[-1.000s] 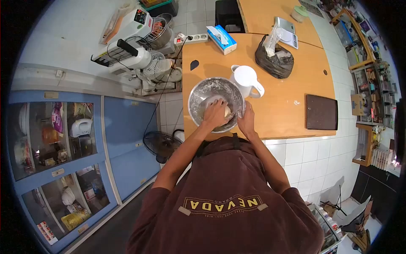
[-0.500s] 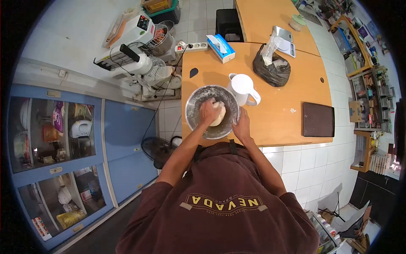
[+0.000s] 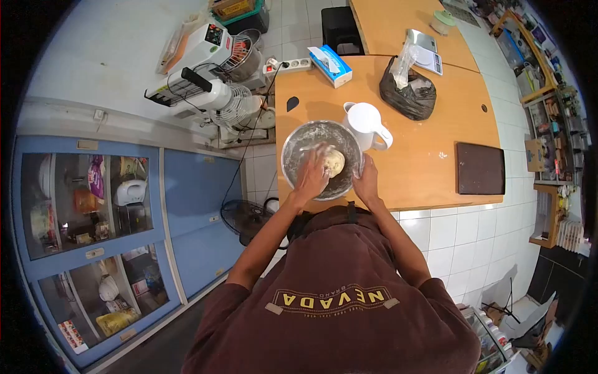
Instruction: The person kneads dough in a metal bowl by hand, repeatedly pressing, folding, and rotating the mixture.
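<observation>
Inside a metal mixing bowl (image 3: pixel 291 163), dusted with flour, lies a rounded pale lump of dough (image 3: pixel 335 163). My left hand (image 3: pixel 313 169) is in the bowl at the dough's left side, with its thumb and fingers around that side; the fingertips are blurred. My right hand (image 3: pixel 365 176) grips the bowl's right rim from outside, thumb and fingers closed on it. A white pitcher (image 3: pixel 364 119) with a handle stands close against the bowl's upper right side.
On the wooden table (image 3: pixel 411 168) are a blue tissue box (image 3: pixel 334 67), a black plastic bag (image 3: pixel 408 96), a digital scale (image 3: pixel 428 60) and a dark tray (image 3: pixel 480 168). Mixers (image 3: pixel 232 105) and a power strip (image 3: pixel 293 65) are left of it; a fan (image 3: pixel 244 218) stands below.
The dough looks rounder and more compact. My left hand has shifted to the dough's left side. My right hand stays on the rim. The whole view has shifted slightly.
</observation>
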`<act>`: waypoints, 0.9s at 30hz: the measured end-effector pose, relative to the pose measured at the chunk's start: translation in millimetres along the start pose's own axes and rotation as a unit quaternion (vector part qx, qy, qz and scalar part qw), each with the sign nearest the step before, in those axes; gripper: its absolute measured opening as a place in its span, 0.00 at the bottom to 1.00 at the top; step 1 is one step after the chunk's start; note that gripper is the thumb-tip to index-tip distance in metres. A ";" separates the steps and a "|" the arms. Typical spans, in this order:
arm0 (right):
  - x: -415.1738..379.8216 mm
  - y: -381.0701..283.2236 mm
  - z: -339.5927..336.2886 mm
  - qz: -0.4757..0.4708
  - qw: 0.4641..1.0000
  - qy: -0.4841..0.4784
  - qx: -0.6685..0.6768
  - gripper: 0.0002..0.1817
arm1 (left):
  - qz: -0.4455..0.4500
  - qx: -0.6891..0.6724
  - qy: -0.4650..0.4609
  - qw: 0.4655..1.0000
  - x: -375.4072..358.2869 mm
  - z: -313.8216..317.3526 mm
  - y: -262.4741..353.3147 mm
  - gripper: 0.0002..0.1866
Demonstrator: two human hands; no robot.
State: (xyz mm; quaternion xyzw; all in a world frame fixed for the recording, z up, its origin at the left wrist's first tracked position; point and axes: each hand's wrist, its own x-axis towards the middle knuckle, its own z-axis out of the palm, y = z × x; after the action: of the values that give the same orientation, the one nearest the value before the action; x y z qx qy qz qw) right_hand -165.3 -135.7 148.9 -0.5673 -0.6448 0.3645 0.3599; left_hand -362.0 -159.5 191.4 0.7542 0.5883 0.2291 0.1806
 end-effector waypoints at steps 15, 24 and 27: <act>1.6 2.7 -1.7 0.002 1.000 0.000 0.020 0.21 | -0.091 -0.002 0.006 0.996 32.3 50.1 15.2 0.22; -0.7 -6.3 -4.4 -0.027 1.000 -0.008 0.008 0.27 | -0.287 -0.060 0.054 0.955 67.1 60.4 -15.2 0.20; 1.5 -6.7 -4.1 -0.012 1.000 -0.012 -0.005 0.27 | -0.413 -0.156 0.080 0.893 76.8 70.2 -33.8 0.20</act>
State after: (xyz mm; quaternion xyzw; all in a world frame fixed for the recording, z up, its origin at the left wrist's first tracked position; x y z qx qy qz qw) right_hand -165.0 -134.5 156.8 -0.5567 -0.6578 0.3639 0.3536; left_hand -334.5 -77.0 125.1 0.3841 0.8160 0.2825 0.3268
